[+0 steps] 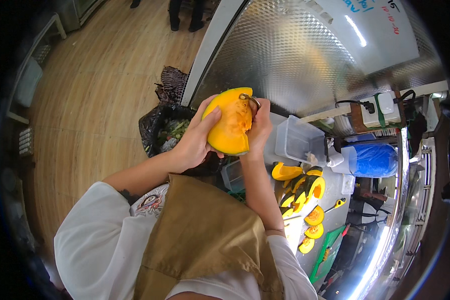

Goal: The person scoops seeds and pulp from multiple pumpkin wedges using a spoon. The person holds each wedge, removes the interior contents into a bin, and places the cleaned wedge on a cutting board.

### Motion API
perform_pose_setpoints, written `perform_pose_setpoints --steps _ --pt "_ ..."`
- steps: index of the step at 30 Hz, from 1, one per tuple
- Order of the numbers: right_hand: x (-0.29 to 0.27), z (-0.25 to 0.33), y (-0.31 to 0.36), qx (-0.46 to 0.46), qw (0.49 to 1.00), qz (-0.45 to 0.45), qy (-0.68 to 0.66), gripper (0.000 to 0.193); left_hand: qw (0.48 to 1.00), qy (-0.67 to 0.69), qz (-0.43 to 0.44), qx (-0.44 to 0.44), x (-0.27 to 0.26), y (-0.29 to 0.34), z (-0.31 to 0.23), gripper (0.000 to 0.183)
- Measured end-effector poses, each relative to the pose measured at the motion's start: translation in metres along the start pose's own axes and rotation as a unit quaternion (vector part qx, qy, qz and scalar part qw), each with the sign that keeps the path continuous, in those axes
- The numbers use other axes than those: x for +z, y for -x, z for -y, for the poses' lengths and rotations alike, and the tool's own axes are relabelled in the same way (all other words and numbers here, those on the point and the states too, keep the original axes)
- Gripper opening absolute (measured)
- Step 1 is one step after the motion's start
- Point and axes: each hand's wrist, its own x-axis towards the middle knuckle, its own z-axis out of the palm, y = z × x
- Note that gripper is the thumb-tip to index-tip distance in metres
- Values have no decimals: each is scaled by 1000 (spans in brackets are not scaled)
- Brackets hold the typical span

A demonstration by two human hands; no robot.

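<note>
A wedge of orange pumpkin [227,127] with green rind is raised in front of me, its hollowed cut side turned up. My left hand [194,142] grips it from the left, thumb pressed on the flesh and fingers under the rind. At the pumpkin's upper right edge, my right hand [259,131] is closed around a small metal tool with a curved, loop-like end [245,97], which touches the seed hollow. Its handle is hidden in the fist. Below my hands, a black-lined bin [150,127] contains green scraps.
Several cut pumpkin pieces [316,188] lie on the metal counter [339,215] at right, by a yellow-handled tool [339,203] and a green cutting board [321,260]. A clear plastic tub [300,140] stands behind them. A textured metal panel [265,55] rises ahead. Another person's legs [186,15] show far off.
</note>
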Motion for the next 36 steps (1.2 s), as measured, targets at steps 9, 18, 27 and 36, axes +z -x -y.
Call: perform_pose_setpoints --steps 9,18,27,36 --pt "-14 0 -9 50 977 182 97 32 998 -18 42 -35 -20 -22 -9 44" --pt "-41 -40 8 128 926 352 39 40 962 -262 65 -41 -41 -36 -14 49" --pt "-27 -51 5 176 853 450 197 43 958 -218 71 -170 -72 -55 -13 42" --pt "-12 -86 14 372 830 412 53 18 931 -270 21 -245 -118 -50 -14 50"
